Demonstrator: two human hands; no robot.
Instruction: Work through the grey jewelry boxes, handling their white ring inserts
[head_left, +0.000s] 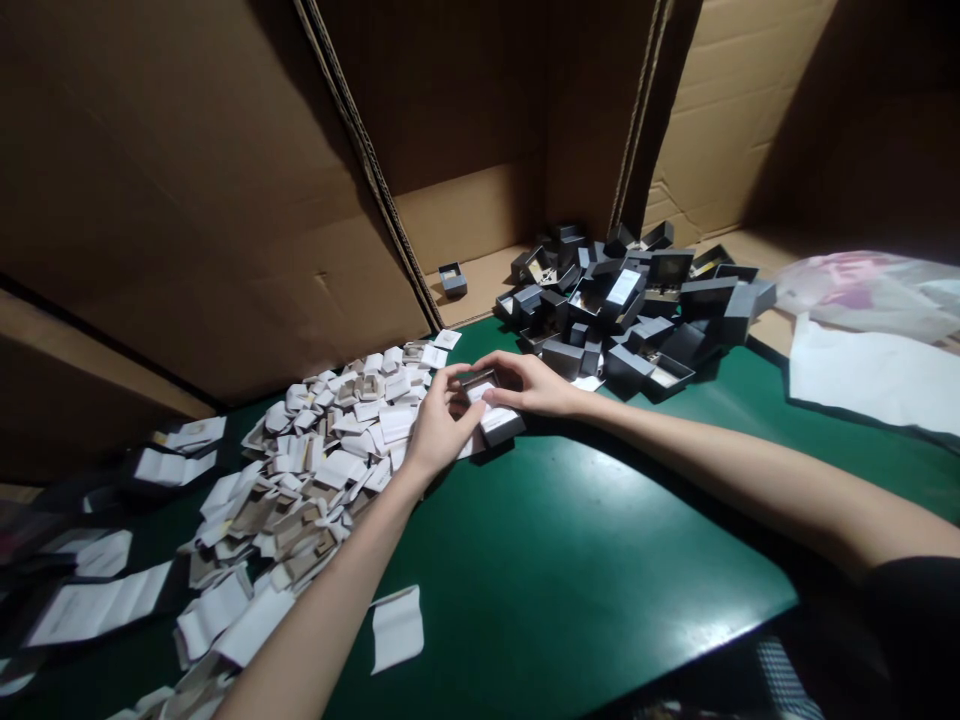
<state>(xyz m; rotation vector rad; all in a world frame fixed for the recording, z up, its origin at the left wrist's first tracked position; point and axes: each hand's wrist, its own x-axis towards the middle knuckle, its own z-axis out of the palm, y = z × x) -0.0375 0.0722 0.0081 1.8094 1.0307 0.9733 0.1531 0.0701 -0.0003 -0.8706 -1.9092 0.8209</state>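
Note:
A small dark box [502, 430] with white folded paper inside lies between my hands, over the green table. My left hand [441, 425] grips its left side, the thumb pressing on the white paper. From the far right side my right hand [525, 385] curves round the box, fingers meeting near the left hand's fingertips and thumb on the paper. Part of the box's back wall is hidden behind the fingers. Directly left of my left hand spreads a heap of white folded paper inserts [341, 467]. Beyond my right hand stands a pile of dark boxes [600, 300], several of them open.
Tall cardboard walls [210, 200] stand behind the green table [570, 560]. One small dark box [452, 280] sits apart at the back. A loose white paper [397, 628] lies in front. A plastic bag [870, 285] and white sheet [870, 375] lie right; papers on dark boxes [176, 465] left.

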